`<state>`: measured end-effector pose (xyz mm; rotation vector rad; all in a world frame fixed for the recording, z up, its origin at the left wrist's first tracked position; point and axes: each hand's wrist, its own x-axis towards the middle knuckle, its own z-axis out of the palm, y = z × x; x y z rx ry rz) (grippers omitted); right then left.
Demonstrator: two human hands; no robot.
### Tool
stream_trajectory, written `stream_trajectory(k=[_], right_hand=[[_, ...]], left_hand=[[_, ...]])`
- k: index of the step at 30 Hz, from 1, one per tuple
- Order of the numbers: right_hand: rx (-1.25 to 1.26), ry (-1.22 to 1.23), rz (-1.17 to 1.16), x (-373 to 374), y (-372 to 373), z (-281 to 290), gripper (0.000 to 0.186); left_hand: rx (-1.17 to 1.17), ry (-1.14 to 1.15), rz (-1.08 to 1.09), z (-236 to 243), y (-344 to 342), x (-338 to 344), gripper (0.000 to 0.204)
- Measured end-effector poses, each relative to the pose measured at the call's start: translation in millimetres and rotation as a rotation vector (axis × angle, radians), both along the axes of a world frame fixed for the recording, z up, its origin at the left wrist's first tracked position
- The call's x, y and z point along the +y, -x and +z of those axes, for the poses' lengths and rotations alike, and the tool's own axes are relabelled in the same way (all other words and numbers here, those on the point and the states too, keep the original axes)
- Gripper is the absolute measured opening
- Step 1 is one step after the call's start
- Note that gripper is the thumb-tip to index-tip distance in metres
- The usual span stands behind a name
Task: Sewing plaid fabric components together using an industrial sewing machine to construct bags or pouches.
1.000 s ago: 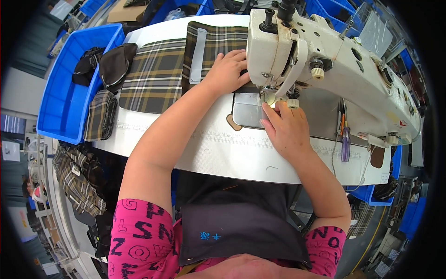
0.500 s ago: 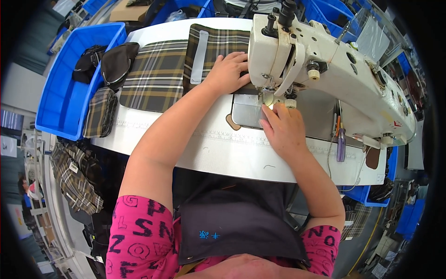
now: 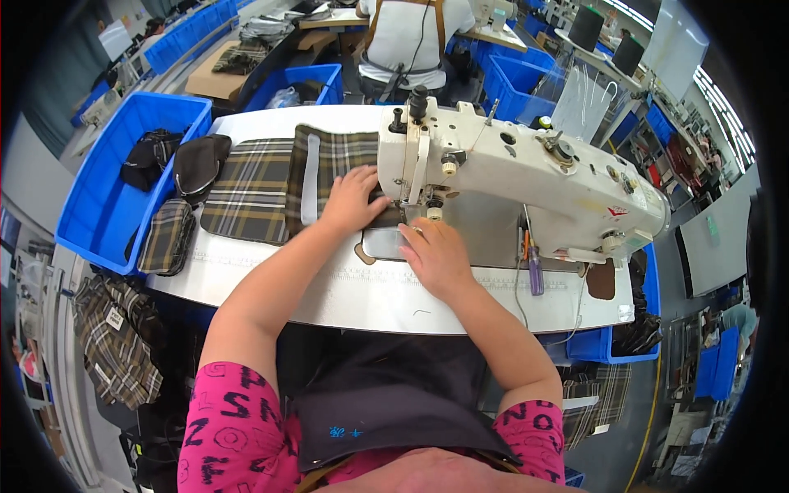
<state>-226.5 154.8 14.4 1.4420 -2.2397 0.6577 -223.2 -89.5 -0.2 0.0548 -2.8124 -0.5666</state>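
Observation:
My left hand (image 3: 353,200) lies flat with fingers spread on a dark plaid fabric panel (image 3: 297,185), just left of the needle area of a white sewing machine (image 3: 526,168). A pale grey strip (image 3: 310,181) runs along the panel beside this hand. Close to the presser foot, my right hand (image 3: 440,256) rests over the metal needle plate (image 3: 385,244). Its thumb and forefinger are apart, the other fingers bend, and nothing shows between them. The machine head partly hides the panel's right edge and the needle.
A blue bin (image 3: 86,193) stands left of the white table (image 3: 329,300). Dark pouches (image 3: 201,164) and a folded plaid bundle (image 3: 167,238) sit by it. A purple-handled screwdriver (image 3: 536,275) lies right. A person (image 3: 407,41) sits beyond.
The view has tilted up and shifted, so more of the room shows and the table appears lower. Both hands keep nearly the same places at the fabric and needle plate.

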Motion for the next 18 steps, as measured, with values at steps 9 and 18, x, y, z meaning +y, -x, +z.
stream_trajectory(k=[9, 18], right_hand=[[-0.067, -0.086, 0.158, 1.3, -9.8, -3.2, 0.053], [-0.061, -0.284, 0.322, -21.8, -40.1, 2.4, 0.058]], left_hand=[[0.469, -0.887, 0.129, -0.2, -225.7, 63.4, 0.037], [0.029, -1.598, 0.471, -44.5, -323.6, 39.8, 0.072]])
